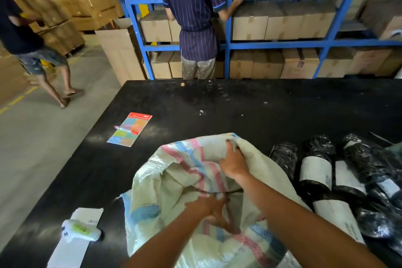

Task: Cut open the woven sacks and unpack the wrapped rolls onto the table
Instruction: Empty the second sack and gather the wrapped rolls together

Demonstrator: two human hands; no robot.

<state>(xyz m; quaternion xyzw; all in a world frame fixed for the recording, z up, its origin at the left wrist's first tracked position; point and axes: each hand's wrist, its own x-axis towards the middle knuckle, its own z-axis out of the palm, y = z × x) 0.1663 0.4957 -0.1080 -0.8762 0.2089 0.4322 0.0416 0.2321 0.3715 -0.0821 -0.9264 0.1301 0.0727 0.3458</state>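
Note:
A white woven sack (174, 185) with pink and blue stripes lies crumpled on the black table (217, 104) in front of me. My right hand (233, 161) grips the sack's far edge and holds it up. My left hand (212, 209) reaches into the sack's opening, fingers spread and blurred; what it touches is hidden. Several rolls wrapped in black plastic (315, 172) with white labels lie side by side on the table right of the sack.
A colourful card with a red-capped marker (130, 129) lies at the table's left. White paper and a small white packet (81, 229) sit near the front left corner. A person in a striped shirt (193, 17) stands at blue shelves of cartons; another person walks at left.

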